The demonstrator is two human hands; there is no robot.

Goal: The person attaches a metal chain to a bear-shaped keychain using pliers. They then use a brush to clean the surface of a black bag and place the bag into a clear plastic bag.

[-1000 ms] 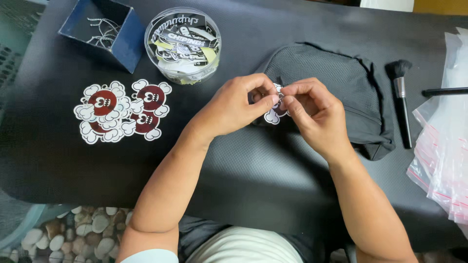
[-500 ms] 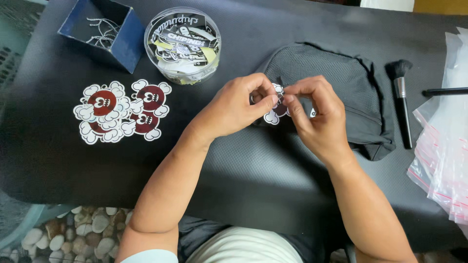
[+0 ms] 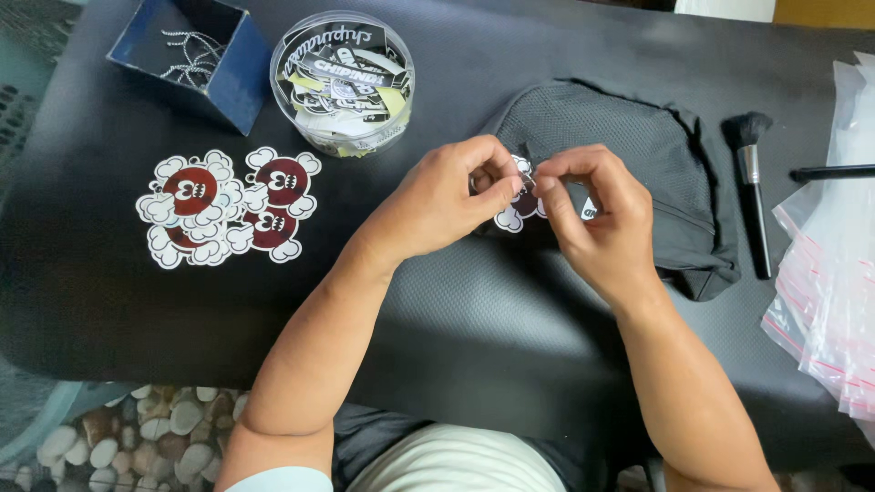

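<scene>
Both hands meet mid-table over the near edge of the grey pouch [image 3: 629, 155]: left hand [image 3: 447, 196] and right hand [image 3: 592, 214] pinch one cloud-edged sticker [image 3: 515, 214], fingers curled tight. Most of it's hidden behind fingers, so details are hard to make out. The bags [image 3: 834, 273] get cut off at the table's right edge.

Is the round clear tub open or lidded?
Cannot tell. The tub stands upright, packed with paper labels; a clear lid would not show from above.

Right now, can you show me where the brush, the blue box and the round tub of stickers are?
Brush [image 3: 756, 187], head view: on its silver middle part.
Blue box [image 3: 235, 87], head view: on its front right wall.
Round tub of stickers [image 3: 399, 77], head view: on its clear right rim.
</scene>
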